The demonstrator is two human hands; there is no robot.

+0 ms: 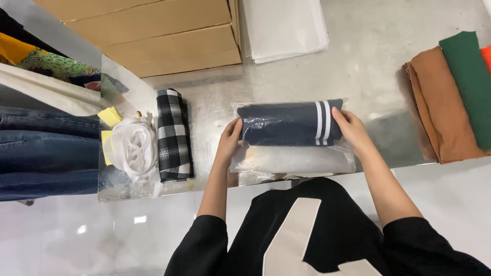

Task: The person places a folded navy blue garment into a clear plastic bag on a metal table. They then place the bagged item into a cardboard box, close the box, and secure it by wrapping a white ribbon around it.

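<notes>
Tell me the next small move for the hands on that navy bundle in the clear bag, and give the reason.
Probably push the navy folded garment deeper into the clear plastic bag. The left hand and right hand grip its two ends, and an unfilled stretch of bag lies flat on the metal table on the near side, toward the person.

On your metal table (368,56) sits a black-and-white checked cloth (173,135), folded, with a bundle of white tape (134,148) and yellow slips (109,116) just beside it. Behind these you have cardboard boxes (153,30) and a stack of clear bags (284,25). Far right lie folded brown cloth (440,107) and green cloth (470,82). Folded jeans (46,153) are stacked at far left.
</notes>
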